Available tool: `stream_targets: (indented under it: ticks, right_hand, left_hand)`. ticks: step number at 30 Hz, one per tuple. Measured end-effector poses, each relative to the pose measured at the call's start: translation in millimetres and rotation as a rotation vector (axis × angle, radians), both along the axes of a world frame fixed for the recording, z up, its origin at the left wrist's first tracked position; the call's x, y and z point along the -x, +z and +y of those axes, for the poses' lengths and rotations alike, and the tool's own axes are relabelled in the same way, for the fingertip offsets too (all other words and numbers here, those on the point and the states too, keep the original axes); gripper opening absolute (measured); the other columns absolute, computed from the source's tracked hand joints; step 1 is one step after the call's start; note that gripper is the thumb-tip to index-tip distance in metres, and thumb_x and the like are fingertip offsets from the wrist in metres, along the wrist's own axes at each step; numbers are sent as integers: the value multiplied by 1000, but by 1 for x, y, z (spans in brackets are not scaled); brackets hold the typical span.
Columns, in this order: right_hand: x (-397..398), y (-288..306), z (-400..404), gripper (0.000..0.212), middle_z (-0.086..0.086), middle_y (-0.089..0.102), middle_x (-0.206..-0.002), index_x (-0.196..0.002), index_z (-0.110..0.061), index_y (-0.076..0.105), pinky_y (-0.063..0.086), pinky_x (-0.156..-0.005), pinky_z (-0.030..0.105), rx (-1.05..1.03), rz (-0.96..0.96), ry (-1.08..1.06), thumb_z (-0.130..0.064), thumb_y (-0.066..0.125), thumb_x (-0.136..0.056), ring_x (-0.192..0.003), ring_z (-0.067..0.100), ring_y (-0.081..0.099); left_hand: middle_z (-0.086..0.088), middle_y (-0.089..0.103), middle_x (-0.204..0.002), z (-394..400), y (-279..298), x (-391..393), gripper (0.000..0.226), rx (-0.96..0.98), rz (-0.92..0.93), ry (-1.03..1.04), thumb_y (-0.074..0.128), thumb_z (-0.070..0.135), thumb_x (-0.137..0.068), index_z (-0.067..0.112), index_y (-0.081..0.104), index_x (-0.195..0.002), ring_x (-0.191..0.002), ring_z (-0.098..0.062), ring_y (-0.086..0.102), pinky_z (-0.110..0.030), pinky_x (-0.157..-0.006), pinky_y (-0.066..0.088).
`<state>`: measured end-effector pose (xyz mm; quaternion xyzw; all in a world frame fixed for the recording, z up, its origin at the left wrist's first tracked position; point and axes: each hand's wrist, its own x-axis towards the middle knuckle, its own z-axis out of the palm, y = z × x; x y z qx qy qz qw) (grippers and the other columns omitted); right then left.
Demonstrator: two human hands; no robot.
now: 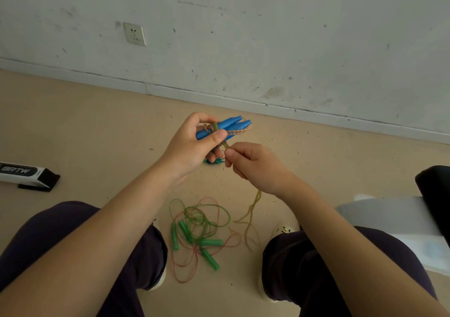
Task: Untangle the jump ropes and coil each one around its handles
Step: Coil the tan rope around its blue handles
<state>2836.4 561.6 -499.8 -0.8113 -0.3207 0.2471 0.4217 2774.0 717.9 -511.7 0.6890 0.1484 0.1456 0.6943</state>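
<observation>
We list colours only. Two blue handles point(222, 128), centre of the frame, plain bright blue. Rope point(237, 132) wound over them, yellow-green with orange-pink flecks in a repeating band; its loose length at lower right reads olive-yellow. Four green handles point(197, 241), lower centre, translucent mid-green. Thin cords point(207, 219) tangled around them, one green, one red-orange. Floor point(85, 126), pale tan with dark specks. Wall point(267, 36), off-white, scuffed grey. Socket point(134, 34), upper left, white. Box point(26, 174), left edge, white with black end and lettering. Trousers point(136, 260), dark purple-black.
</observation>
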Motion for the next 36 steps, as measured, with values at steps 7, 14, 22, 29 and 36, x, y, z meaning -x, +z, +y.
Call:
stream_targets:
  ticks: [7, 14, 22, 29, 36]
  right_hand:
    - [-9, 14, -18, 14, -11, 48, -62, -82, -12, 63, 34, -56, 16, -49, -299, 17, -18, 62, -95, -56, 4, 43]
    - [-1, 16, -17, 14, -11, 47, -58, -81, -11, 65, 35, -56, 16, 44, -369, 264, -18, 64, -92, -55, 6, 44]
    - [-11, 7, -13, 22, -14, 42, -41, -90, -11, 66, 27, -48, 20, 48, -229, 62, -32, 61, -95, -41, 8, 35]
    - [-20, 8, -21, 11, -12, 59, -72, -95, -9, 73, 38, -65, 13, -61, -334, 98, -13, 63, -94, -67, 2, 51]
    - [-23, 6, -23, 8, 0, 64, -82, -91, -13, 76, 44, -70, 20, -133, -346, 27, -11, 70, -87, -76, 9, 56]
  left_hand:
    - [1, 66, -70, 6, -4, 0, 22, -227, 92, -74, 72, 10, -90, 19, 62, -107, -51, -12, 61, -24, -51, 48]
    - [-6, 66, -71, -1, -9, -3, 22, -120, 113, 17, 71, 18, -92, 14, 61, -111, -51, -15, 62, -25, -47, 47]
    - [-13, 68, -88, -4, -7, -5, 17, -103, 40, 69, 67, 13, -94, 19, 59, -107, -53, -14, 63, -23, -49, 49]
    - [0, 65, -70, -2, -5, -1, 23, -159, 124, -92, 72, 11, -89, 12, 63, -110, -51, -13, 59, -25, -47, 47]
    - [-1, 66, -69, -2, 1, 2, 30, -14, 204, -260, 83, 8, -75, 17, 68, -99, -51, -18, 57, -25, -44, 45]
